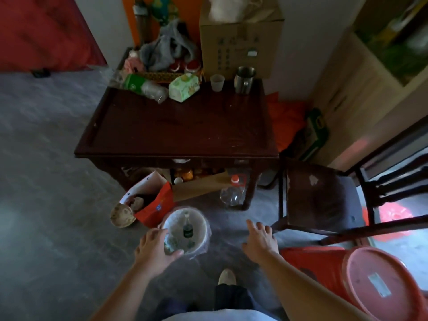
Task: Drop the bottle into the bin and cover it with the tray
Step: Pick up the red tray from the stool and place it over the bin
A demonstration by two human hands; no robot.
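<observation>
A small round white bin (203,224) lined with clear plastic stands on the floor in front of the table. A small bottle (188,230) with a dark green label stands upright inside it. My left hand (154,247) is spread over the bin's near-left rim with its fingers apart and nothing in it; I cannot tell whether it touches the rim. My right hand (260,239) hovers open, palm down, to the right of the bin and apart from it. A round beige tray (122,216) lies on the floor to the bin's left, against a red paper bag (157,206).
A dark wooden table (178,130) stands beyond the bin, with clutter at its back and a large clear jug (234,193) by its leg. A wooden chair (317,195) is on the right. A red bucket with a pink lid (375,283) sits near right. My shoe (227,276) is below.
</observation>
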